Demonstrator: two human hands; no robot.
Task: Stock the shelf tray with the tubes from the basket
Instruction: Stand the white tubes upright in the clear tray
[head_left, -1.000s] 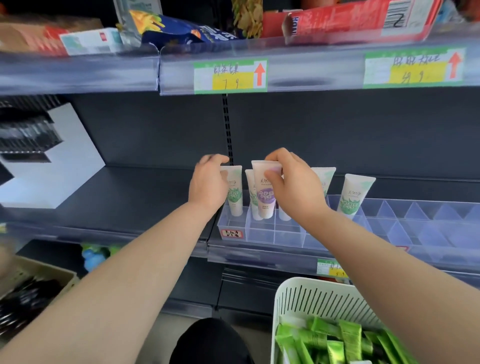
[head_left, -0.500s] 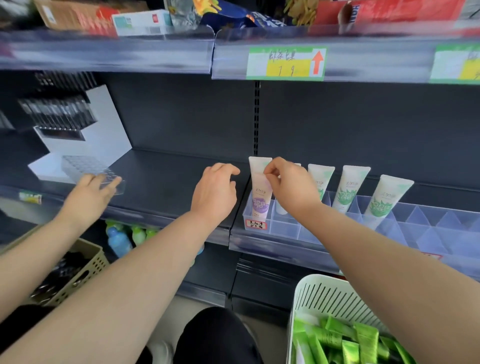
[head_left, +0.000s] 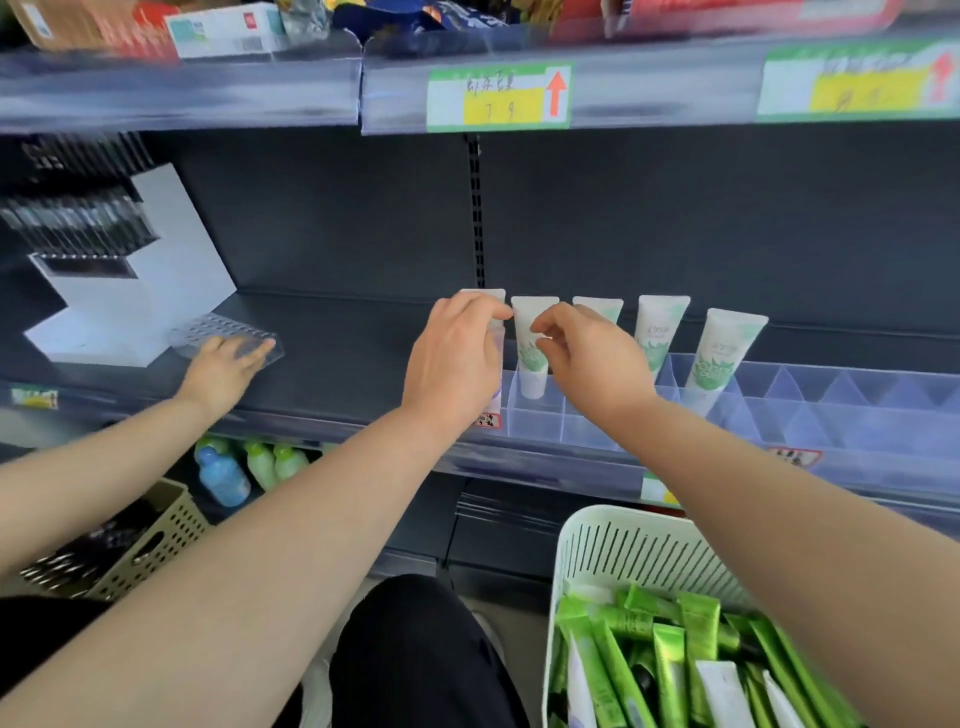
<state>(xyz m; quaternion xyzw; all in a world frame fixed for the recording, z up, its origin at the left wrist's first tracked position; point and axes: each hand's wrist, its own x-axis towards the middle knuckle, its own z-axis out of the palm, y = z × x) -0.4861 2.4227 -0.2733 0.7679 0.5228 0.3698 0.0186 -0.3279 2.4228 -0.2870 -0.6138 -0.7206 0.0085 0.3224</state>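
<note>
A clear divided tray (head_left: 810, 410) sits along the front edge of a dark shelf (head_left: 337, 353), and five tubes (head_left: 662, 332) stand in a row at its left end, caps down and flat crimped ends up. The left hand (head_left: 457, 358) curls round the end tube (head_left: 483, 295) at the tray's left corner, hiding most of it. The right hand (head_left: 587, 358) has thumb and forefinger bent together at the right side of the second tube (head_left: 535, 332); whether they pinch it or only sit beside it cannot be told. The tubes are white with a green leaf print, tall, narrow and leaning slightly. Likely risk: they stand on small caps in shallow cells, so one could topple into its neighbours if a wrist brushes it on the way out. A white slotted basket (head_left: 623, 540) at the lower right holds more green tubes (head_left: 670, 665)
</note>
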